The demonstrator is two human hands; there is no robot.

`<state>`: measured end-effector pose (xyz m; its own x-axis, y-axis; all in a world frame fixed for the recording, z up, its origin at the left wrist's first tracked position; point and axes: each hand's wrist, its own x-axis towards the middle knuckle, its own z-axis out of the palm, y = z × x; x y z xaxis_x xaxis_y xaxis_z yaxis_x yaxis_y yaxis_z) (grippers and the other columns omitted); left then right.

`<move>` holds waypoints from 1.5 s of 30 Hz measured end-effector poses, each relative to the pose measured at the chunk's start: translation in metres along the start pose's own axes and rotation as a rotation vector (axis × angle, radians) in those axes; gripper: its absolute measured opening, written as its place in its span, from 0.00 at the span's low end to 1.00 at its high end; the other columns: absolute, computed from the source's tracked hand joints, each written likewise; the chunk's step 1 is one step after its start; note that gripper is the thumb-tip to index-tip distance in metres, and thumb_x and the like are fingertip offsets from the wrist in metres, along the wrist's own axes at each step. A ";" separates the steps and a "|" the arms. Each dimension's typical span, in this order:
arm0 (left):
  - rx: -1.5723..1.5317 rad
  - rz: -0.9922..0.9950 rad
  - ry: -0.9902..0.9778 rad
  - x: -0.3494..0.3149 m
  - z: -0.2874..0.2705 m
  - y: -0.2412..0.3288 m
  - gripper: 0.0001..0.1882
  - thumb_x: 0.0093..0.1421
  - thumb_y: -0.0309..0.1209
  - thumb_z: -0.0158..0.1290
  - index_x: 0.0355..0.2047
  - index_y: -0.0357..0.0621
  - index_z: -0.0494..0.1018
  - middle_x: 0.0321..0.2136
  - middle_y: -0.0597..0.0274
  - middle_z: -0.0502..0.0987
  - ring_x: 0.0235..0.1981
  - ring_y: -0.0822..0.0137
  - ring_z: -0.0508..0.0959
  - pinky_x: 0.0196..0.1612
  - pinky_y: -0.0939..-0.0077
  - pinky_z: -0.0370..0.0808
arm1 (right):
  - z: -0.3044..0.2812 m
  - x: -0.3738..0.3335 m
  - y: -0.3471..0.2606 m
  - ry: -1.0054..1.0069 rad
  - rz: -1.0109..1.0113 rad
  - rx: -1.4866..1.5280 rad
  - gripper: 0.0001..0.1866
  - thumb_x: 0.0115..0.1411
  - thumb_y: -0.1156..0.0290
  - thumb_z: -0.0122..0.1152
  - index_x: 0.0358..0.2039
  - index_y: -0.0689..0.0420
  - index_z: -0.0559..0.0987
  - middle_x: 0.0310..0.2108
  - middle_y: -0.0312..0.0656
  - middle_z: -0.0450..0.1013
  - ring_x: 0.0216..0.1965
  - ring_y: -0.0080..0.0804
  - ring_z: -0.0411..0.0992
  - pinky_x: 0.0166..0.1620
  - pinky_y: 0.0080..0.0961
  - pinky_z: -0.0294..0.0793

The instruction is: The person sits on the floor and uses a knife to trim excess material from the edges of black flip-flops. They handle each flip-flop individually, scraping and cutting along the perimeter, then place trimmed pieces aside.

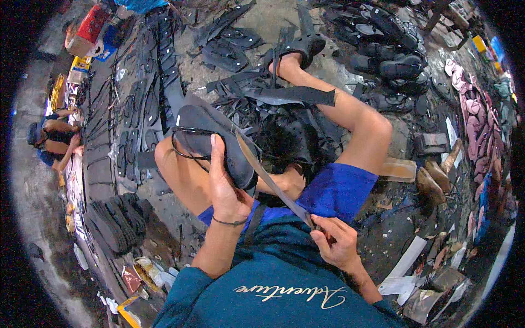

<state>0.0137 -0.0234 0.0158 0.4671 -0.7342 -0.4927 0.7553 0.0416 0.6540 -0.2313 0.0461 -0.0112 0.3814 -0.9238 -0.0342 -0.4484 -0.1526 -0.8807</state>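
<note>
My left hand [223,188] grips a black thong sandal [205,117] above my left knee, with the thumb laid over its top and the fingers mostly hidden underneath. The sandal's thin black straps loop out to its left. A long, narrow grey-brown strip [268,177] runs along the sandal's right edge and down to my right hand [335,240], whose fingers are closed around its lower end. Whether this strip is a blade or rubber I cannot tell. Black offcuts [284,98] lie heaped between my legs, beyond the sandal.
A pile of black sandals [394,60] lies at the far right, with pink sandals [476,120] along the right side. Rows of black soles [134,126] cover the floor at left, near bundled black strips [117,221]. Another person [54,134] crouches at far left.
</note>
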 end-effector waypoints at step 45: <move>0.348 -0.089 -0.030 -0.036 -0.101 -0.013 0.22 0.67 0.52 0.47 0.35 0.43 0.70 0.23 0.63 0.74 0.17 0.72 0.74 0.18 0.79 0.76 | 0.155 0.231 0.009 -0.056 -0.258 0.077 0.15 0.63 0.61 0.57 0.44 0.57 0.81 0.29 0.48 0.78 0.28 0.43 0.78 0.32 0.32 0.76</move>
<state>0.0336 0.0710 -0.0333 0.3895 -0.7442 -0.5427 0.5880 -0.2526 0.7684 -0.0223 -0.1144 -0.1005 0.5204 -0.8366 0.1711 -0.2692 -0.3509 -0.8969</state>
